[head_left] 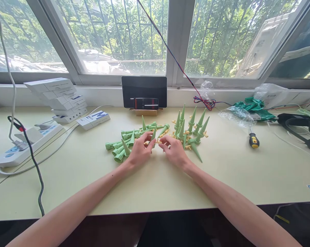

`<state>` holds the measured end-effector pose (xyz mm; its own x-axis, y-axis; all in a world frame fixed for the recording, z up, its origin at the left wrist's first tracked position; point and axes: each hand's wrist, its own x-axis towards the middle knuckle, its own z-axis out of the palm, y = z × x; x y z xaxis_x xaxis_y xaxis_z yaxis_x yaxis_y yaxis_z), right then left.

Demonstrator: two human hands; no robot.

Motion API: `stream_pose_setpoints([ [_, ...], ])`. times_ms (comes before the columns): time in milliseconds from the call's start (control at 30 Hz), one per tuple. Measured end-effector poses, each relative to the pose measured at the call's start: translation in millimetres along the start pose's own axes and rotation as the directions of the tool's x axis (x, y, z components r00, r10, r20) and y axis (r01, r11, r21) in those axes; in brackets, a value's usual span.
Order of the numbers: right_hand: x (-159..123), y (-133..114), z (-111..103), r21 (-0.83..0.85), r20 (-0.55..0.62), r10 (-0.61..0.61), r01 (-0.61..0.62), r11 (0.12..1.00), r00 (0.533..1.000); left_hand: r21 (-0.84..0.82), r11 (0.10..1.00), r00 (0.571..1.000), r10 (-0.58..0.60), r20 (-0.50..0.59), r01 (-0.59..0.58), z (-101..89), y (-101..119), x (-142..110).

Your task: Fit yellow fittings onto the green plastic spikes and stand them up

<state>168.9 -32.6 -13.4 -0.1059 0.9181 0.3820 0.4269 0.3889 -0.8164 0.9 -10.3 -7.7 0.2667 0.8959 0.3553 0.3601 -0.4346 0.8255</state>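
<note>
My left hand [141, 148] is closed round a green watering spike [153, 135], its tip pointing up. Facing it, my right hand [174, 149] pinches a small yellow valve [158, 141] at the spike's side; whether the valve sits in the spike is too small to tell. Left of my hands lies a pile of green spikes and tubes [117, 151], most on their sides. On the right, several spikes with yellow valves [192, 120] stand upright in a cluster. One more spike [196, 152] is tipped over in front of them, its point toward me.
A tablet [144, 84] and a phone [146, 103] lean on a small cardboard stand at the back. To the left are a power strip [28, 145], stacked white boxes [63, 97] and cables. A screwdriver [253, 140], plastic wrap [238, 115] and a black headset [298, 125] lie right.
</note>
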Motion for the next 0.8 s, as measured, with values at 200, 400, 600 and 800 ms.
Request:
stream_pose_setpoints([
  [200,0.2,0.5,0.2,-0.007,0.002,0.000,0.000,1.000,1.000,-0.057,0.998,1.000,-0.002,0.020,0.003,0.0,-1.2,0.0],
  [400,0.6,1.6,0.2,-0.006,-0.006,-0.001,0.001,1.000,1.000,-0.075,0.997,0.997,0.006,0.080,0.000,-0.4,-2.1,1.6],
  [600,1.3,2.2,0.6,0.000,-0.021,-0.006,0.006,1.000,1.000,0.051,0.999,0.999,0.004,0.051,-0.006,-0.8,-5.3,3.3],
  [800,0.9,2.6,0.9,0.000,-0.025,-0.013,0.013,1.000,1.000,0.122,0.993,1.000,0.011,-0.002,-0.011,-1.0,-4.4,3.7],
])
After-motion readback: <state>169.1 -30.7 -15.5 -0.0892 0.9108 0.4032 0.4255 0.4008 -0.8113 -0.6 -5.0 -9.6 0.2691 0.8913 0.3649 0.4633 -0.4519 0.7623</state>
